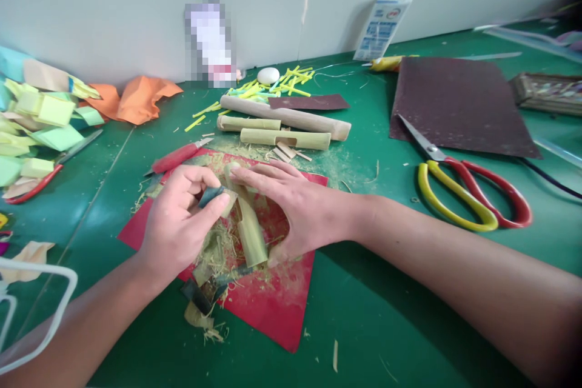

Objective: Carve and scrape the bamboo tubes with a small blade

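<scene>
A small folded piece of sandpaper (pixel 211 196) is pinched between the thumb and fingers of my left hand (pixel 182 218). My right hand (pixel 297 203) holds a bamboo tube (pixel 251 236) with a cut-out notch, its fingers on the far end and its thumb beside the near end. The tube lies slanted over a red sheet (pixel 284 309) strewn with shavings and dust. Against the tube's left side, near the notch, is the sandpaper. Dark scraps (pixel 196 298) lie at the sheet's left edge.
Two bamboo pieces (pixel 304 139) and a wooden stick (pixel 291 115) lie behind. A red-handled knife (pixel 175 157) is beyond my left hand. At the right are scissors (pixel 459 188) and a dark sandpaper sheet (pixel 454 103). Paper pieces (pixel 54 112) fill the left; a white frame (pixel 68 291) stands nearer.
</scene>
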A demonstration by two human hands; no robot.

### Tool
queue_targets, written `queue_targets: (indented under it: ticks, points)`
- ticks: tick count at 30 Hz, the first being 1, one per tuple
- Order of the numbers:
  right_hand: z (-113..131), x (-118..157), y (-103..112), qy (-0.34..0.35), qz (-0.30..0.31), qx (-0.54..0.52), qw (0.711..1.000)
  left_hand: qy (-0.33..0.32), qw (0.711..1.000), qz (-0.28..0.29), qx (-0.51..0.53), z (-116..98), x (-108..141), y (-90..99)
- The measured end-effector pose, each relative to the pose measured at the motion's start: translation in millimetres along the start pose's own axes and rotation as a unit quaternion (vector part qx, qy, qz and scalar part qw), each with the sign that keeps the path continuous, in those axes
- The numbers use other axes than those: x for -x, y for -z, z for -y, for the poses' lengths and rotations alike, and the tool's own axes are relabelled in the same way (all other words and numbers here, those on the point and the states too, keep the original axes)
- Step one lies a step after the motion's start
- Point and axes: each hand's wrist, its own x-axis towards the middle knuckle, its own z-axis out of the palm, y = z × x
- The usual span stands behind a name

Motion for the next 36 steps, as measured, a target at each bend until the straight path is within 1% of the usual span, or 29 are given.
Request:
queue_targets:
  ticks: [4, 7, 10, 13, 15, 17, 20, 22, 25, 27, 28, 33, 36]
  points:
    - [0.1, -0.3, -0.2, -0.001, -0.002, -0.001, 1.000, -0.046, 0.994, 0.014, -0.102, 1.0, 0.4, 4.8]
    - [0.7, -0.4, 1.0, -0.003, 0.002, 0.002, 1.000, -0.095, 0.985, 0.035, -0.139, 2.8, 0.2, 10.1]
    - [1.7, -0.3, 2.9, -0.007, 0.011, 0.007, 1.000, -0.174, 0.967, 0.067, -0.176, 5.7, 0.3, 16.3]
    - [2.2, -0.1, 4.0, -0.005, 0.012, 0.010, 1.000, -0.226, 0.945, 0.070, -0.226, 8.6, -0.4, 21.0]
    - [2.0, 0.0, 3.8, -0.001, 0.007, 0.007, 1.000, -0.239, 0.938, 0.068, -0.241, 9.9, -1.7, 22.7]
    - [1.6, 0.0, 3.4, 0.001, 0.004, 0.000, 1.000, -0.243, 0.938, 0.070, -0.239, 10.7, -3.5, 23.8]
    - [1.0, 0.2, 2.7, 0.002, 0.005, -0.006, 1.000, -0.255, 0.934, 0.056, -0.244, 11.1, -5.9, 24.8]
    - [0.6, 0.4, 2.1, 0.003, 0.005, -0.004, 1.000, -0.280, 0.923, 0.043, -0.261, 10.6, -6.7, 24.9]
    - [-0.1, 0.6, 1.0, 0.004, -0.001, -0.004, 1.000, -0.316, 0.906, 0.046, -0.280, 7.8, -6.7, 24.5]
    - [-0.4, 0.5, 0.3, 0.005, -0.004, -0.004, 1.000, -0.329, 0.897, 0.067, -0.288, 5.5, -6.3, 24.5]
    - [-0.5, 0.4, 0.1, 0.006, -0.005, -0.003, 1.000, -0.337, 0.891, 0.086, -0.290, 4.7, -6.3, 24.8]
    - [0.3, -0.5, 0.6, 0.006, 0.001, 0.003, 1.000, -0.403, 0.850, 0.211, -0.266, 4.7, -7.4, 29.0]
    - [0.6, -0.8, 0.7, 0.006, 0.005, 0.003, 1.000, -0.410, 0.844, 0.238, -0.253, 5.0, -7.5, 31.4]
